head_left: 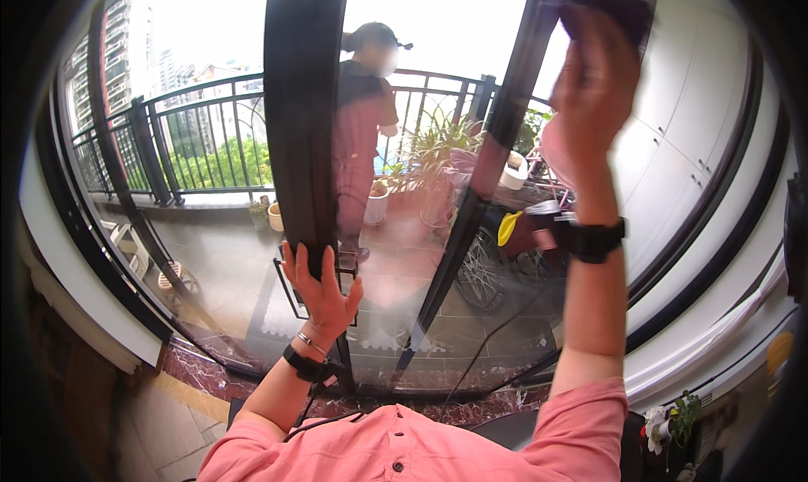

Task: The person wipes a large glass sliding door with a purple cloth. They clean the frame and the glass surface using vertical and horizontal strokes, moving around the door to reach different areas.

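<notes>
Raised high at the upper right, my right hand (596, 78) grips a dark cloth (609, 9). The cloth is against or close to the upper part of the glass door (404, 280), beside its dark frame; contact is hard to tell through the blur. My left hand (322, 286) rests with spread fingers on the wide black door frame upright (303, 116), just by the door handle (290, 293). It holds nothing. Both wrists carry black bands.
Beyond the glass, a person (363, 129) stands on the balcony near a black railing (208, 103). Potted plants (435, 147) and a spoked wheel (480, 267) are there too. White cabinets (682, 103) line the right side. A white flower (654, 434) sits at lower right.
</notes>
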The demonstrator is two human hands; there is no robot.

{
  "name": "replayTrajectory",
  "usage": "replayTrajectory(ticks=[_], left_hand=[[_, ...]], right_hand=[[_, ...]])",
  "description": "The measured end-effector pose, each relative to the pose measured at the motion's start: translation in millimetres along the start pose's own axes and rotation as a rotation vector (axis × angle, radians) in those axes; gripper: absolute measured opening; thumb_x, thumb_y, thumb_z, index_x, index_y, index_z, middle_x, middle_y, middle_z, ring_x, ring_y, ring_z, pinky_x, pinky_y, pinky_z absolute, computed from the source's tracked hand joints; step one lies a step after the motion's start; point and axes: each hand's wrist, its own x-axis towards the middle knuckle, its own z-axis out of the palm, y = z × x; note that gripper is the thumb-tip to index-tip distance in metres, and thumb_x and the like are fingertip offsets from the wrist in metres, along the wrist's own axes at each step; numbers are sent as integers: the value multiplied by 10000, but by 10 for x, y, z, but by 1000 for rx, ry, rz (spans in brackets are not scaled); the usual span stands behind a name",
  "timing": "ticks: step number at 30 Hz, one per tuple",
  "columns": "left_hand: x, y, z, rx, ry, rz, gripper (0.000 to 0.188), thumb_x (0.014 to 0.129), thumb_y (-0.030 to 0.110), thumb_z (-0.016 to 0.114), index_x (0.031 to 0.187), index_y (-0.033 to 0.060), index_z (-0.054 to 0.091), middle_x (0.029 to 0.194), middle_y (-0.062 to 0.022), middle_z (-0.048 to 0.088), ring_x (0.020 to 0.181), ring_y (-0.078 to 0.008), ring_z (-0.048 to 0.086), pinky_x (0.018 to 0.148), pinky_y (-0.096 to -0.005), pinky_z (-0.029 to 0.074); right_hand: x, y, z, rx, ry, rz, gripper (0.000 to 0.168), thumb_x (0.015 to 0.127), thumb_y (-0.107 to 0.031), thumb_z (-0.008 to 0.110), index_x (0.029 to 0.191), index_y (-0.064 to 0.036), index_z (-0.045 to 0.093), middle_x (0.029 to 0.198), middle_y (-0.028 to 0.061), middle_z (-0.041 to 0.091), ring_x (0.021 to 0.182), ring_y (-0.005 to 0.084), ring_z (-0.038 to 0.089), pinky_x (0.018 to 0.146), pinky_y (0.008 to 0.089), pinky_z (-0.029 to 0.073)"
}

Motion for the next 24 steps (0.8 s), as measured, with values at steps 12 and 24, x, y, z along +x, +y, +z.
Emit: replayTrajectory(ticks=[12,24], left_hand=[[211,26,-38,24,89,22,628,885,354,565,1367,-17,407,1429,-277,259,1354,-505,219,1075,-601,203],[214,-29,-39,30,120,29,591,895,393,551,1351,32,450,1436,-272,252,1341,-504,240,1064,-610,227]], right_hand=[[-549,387,-642,-251,-191,-51,305,819,-50,571,1116,-66,639,1146,163,591,1029,311,571,931,433,429],[-577,-1329,-406,449,-657,-386,266,741,-101,613,995,-156,667,1083,25,601,922,259,599,836,415,444]])
